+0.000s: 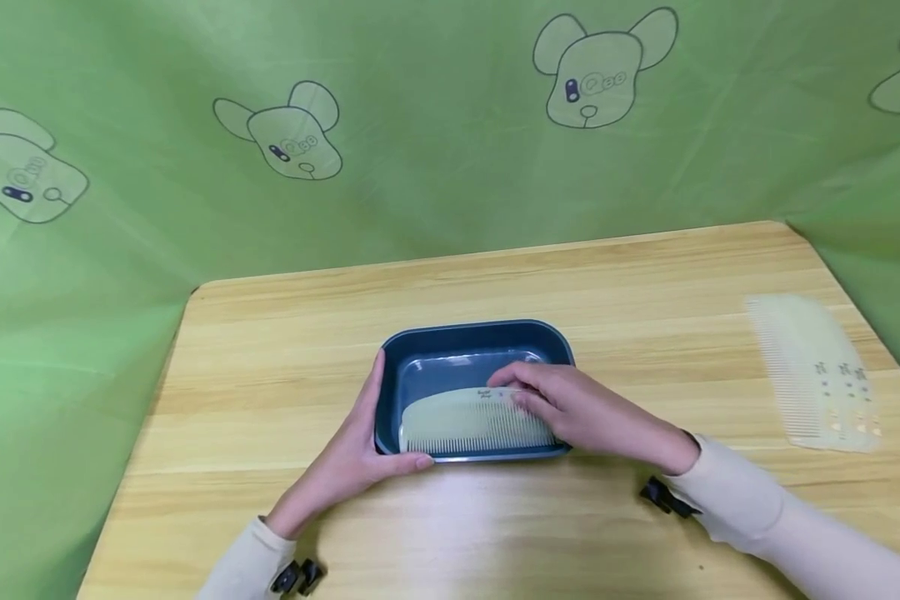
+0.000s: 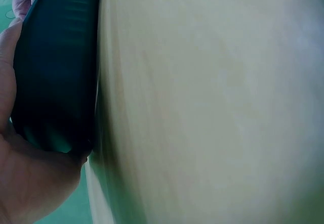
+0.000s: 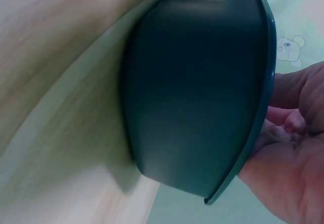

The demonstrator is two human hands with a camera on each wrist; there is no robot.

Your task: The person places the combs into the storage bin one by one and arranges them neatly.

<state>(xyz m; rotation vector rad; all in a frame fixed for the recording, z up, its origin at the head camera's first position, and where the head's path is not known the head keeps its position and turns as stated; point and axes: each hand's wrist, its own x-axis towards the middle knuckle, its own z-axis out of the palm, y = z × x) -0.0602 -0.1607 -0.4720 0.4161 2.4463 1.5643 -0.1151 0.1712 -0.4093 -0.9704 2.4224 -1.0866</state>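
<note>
A dark blue plastic box (image 1: 450, 337), rectangular with rounded corners, sits on the table in the head view. My left hand (image 1: 352, 450) holds its left end, thumb along the front rim and fingers against the side wall. Inside the box a pale green comb (image 1: 457, 417) stands near the front wall with its teeth downward. The right hand (image 1: 570, 408) reaches over the right end and pinches the comb near its right end. In the right wrist view, the box wall (image 3: 197, 82) hides the comb and most of the fingers.
Overlapping pale combs (image 1: 802, 375) lie fanned at the right side of the wooden table (image 1: 285, 333). Green cloth (image 1: 435, 167) with printed animal heads hangs behind and around the table. Small black clips (image 1: 667, 497) are at both sleeves.
</note>
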